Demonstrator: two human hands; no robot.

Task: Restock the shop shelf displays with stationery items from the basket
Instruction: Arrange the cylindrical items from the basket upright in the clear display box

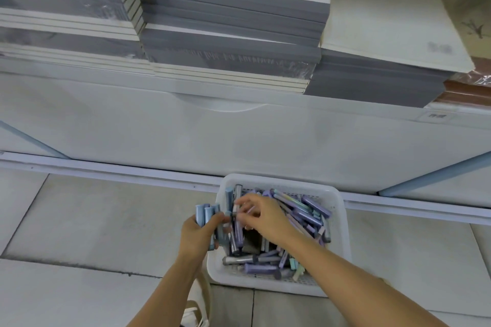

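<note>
several blue pens gripped in left hand; right hand pinches a grey pen; label blurred.

No lettering is legible: a small tag on the shelf front and a mark on a white paper stack (both blurred) cannot be read.
</note>
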